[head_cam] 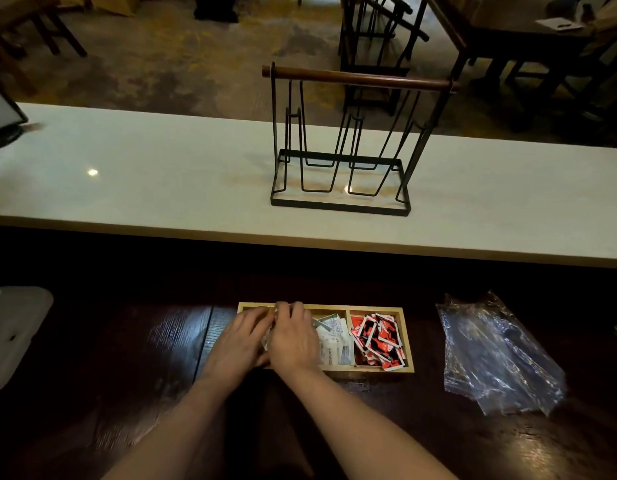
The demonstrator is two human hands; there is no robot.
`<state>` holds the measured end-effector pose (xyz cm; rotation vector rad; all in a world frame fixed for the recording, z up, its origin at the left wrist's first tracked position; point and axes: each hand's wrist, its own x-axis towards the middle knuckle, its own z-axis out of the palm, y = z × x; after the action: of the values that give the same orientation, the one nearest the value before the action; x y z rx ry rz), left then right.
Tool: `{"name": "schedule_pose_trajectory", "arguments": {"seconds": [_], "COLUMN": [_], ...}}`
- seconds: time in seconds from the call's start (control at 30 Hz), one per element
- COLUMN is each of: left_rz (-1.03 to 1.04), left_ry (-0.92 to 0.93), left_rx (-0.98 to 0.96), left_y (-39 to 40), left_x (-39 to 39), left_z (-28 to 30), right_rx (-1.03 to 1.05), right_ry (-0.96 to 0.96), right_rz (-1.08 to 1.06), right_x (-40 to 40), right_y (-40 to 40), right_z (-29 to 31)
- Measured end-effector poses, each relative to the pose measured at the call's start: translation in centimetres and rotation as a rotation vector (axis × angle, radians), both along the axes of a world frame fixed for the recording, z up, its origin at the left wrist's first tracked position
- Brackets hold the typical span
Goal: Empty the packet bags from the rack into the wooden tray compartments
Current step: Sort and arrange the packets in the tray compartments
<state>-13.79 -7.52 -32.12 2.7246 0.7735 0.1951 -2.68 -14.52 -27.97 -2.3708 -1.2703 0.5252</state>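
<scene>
Tray (407, 341): pale wood, oblong, on dark table; red packets (378, 341) R compartment, white packets (335, 337) middle; L compartment hidden by L hand (239, 342), R hand (293, 341); finger grip unclear; wire rack (340, 140) on white counter; crinkled clear bags (497, 355) right.

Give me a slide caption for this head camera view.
Both hands sort packets in the wooden tray; rack empty, bags discarded.
</scene>
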Motion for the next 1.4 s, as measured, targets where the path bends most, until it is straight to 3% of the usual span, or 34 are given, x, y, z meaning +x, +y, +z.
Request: {"name": "schedule_pose_trajectory", "arguments": {"seconds": [0.23,0.4,0.47,0.6,0.7,0.77,0.9,1.4], "left_rz": [-0.053,0.002,-0.020,-0.093,-0.075,-0.064,-0.056,-0.067], "left_ry": [0.015,-0.078,-0.116,-0.080,0.015,0.018,0.015,0.071], "left_rx": [-0.018,-0.073,-0.096,-0.026,0.030,0.037,0.017,0.033], "left_y": [0.9,0.6,0.2,-0.4,-0.3,-0.2,0.4,0.0], "left_x": [-0.2,-0.2,-0.6,-0.5,0.0,0.2,0.7,1.3], "left_z": [-1.2,-1.0,-1.0,-0.6,-0.6,-0.8,-0.7,-0.5], "right_rx": [0.141,-0.051,-0.095,0.047,0.145,0.102,-0.065,0.038], "right_ry": [0.129,-0.170,-0.131,0.075,-0.122,-0.207,-0.236,-0.314], "right_rz": [-0.003,0.247,0.284,0.206,0.008,-0.053,0.126,-0.137], "right_x": [-0.3,0.0,0.5,2.7,7.3,10.5,13.1,11.8], "right_y": [-0.7,-1.7,-1.2,-2.0,-6.0,-9.7,-13.9,-9.4], "right_z": [0.0,-1.9,-1.5,0.7,1.1,0.0,-3.0,-4.0]}}
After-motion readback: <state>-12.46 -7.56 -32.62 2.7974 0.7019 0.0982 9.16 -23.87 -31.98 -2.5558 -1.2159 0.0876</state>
